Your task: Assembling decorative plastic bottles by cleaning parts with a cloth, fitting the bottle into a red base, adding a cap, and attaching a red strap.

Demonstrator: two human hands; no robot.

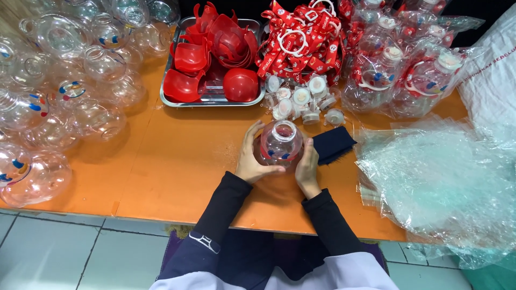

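1. Clear round plastic bottle (280, 144) sits upright on the orange counter (183, 161), near the front edge, mouth open and facing up.
2. Left hand (252, 158) wraps its left side and the right hand (307, 165) cups the right, so both are gripping the bottle.
3. Just right of it there's a dark blue cloth (333, 144), touching the right hand I think, kinda hard to tell.
4. Right behind it, a cluster of white caps (301, 99).
5. Further back: a metal tray (174, 102) full of red plastic shells (215, 53), plus a heap of red straps (298, 40).
6. Left is a pile of empty clear bottles (59, 91); right, bagged finished bottles (408, 70) and loose clear plastic bags (441, 182).
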